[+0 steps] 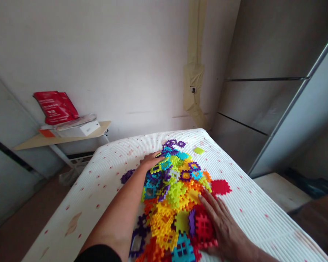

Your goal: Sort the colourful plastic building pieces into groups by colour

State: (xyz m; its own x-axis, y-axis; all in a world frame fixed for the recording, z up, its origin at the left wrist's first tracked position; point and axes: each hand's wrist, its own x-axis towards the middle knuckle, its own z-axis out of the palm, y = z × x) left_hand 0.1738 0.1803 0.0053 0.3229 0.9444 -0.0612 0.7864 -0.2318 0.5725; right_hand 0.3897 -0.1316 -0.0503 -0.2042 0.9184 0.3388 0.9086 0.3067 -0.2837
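A big heap of coloured plastic interlocking tiles (172,193) in yellow, green, purple, orange, red and blue lies on a white ribbed mattress (104,174) with small red marks. My left hand (151,159) reaches to the far left edge of the heap, fingers curled down onto the tiles there. My right hand (221,222) lies flat, fingers stretched out, on red tiles at the heap's near right side. A red tile (220,187) sits just beyond its fingertips. One green tile (199,150) and one purple tile (127,176) lie apart from the heap.
A thin board shelf (30,142) at the left carries a white box (79,129) and a red packet (56,106). White wall behind, grey wardrobe panels (262,102) at the right, a low pale surface (281,191) beside the mattress.
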